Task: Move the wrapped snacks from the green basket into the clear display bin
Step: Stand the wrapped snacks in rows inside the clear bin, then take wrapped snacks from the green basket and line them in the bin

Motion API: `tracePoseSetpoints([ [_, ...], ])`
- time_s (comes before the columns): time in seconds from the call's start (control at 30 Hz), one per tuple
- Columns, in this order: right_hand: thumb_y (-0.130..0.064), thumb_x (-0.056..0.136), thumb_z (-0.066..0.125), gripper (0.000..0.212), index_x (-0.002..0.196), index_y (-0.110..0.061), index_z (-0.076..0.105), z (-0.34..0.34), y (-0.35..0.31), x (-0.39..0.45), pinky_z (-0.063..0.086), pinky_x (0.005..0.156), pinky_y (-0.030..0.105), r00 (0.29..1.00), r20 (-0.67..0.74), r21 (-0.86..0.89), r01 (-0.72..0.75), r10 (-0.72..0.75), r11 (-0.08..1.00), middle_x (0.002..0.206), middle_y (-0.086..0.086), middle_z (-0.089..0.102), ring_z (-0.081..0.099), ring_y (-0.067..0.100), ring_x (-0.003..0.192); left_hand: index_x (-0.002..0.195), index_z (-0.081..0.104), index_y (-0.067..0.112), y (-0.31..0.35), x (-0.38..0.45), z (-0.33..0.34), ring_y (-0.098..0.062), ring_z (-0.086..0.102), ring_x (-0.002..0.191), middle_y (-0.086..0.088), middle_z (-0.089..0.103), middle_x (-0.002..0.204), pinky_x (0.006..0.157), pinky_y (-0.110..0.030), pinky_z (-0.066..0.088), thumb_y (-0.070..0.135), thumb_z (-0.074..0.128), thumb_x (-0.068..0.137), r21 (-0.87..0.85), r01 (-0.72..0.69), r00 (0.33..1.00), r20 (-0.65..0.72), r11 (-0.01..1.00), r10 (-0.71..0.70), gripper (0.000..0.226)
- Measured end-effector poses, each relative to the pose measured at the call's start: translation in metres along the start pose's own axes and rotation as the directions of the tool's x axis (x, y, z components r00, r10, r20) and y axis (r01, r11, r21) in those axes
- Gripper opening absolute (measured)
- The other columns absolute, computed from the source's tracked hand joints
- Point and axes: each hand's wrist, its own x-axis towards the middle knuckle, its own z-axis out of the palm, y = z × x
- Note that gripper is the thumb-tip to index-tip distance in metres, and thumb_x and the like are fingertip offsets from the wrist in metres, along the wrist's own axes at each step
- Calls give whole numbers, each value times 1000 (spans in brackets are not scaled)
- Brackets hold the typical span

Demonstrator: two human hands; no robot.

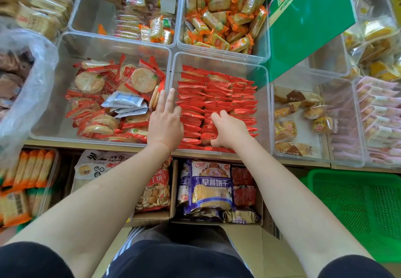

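Head view: left hand (166, 123) flat, fingers straight, against clear display bin (219, 59) left wall; right hand (230, 131) curled onto red wrapped snacks (217, 97) at near edge; green basket (355, 210) apart, lower right; risk: rows toppled by uneven pressing.

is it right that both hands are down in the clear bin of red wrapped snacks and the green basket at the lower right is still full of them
Not quite. In the head view the green basket looks empty: only bare mesh shows, though part runs out of frame. The rest holds: the left hand and right hand are in the clear bin on the red wrapped snacks.
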Motion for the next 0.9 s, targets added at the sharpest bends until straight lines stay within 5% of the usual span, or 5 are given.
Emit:
tracePoseSetpoints([
  [0.17,-34,83,72,43,111,-19,43,4,3,-15,38,55,31,993,-115,111,8,5,994,107,3,45,53,23,76,108,61,11,0,-1,1,-32,5,150,-11,12,163,85,-41,50,18,51,89,9,3,1000,5,1000,-3,22],
  [0.3,-27,88,67,4,92,-26,65,-9,8,-26,45,65,30,995,42,118,80,-86,990,99,-5,62,61,21,93,106,62,12,-1,0,2,-32,5,150,-12,11,163,89,-42,50,19,51,88,11,7,1000,6,1000,-7,22],
  [0.4,-24,89,66,13,100,-27,72,-11,5,-25,48,67,31,982,168,-27,94,-88,995,104,-4,66,63,22,96,103,63,11,-1,0,3,-33,6,150,-12,13,162,89,-43,50,19,53,87,3,1,1000,0,1000,-1,20],
  [0.6,-32,89,67,15,92,-20,74,-8,3,-14,50,64,31,973,186,-153,168,-138,974,92,-1,70,65,24,84,104,62,12,-1,0,2,-32,5,150,-11,11,163,89,-42,50,20,52,88,8,8,1000,6,1000,-8,21],
  [0.9,0,87,52,37,111,-21,70,-8,3,-11,50,67,33,949,275,-274,234,-157,933,108,1,67,65,26,94,105,63,12,0,0,1,-31,3,150,-10,10,163,88,-42,50,21,52,88,15,14,1000,12,1000,-14,22],
])
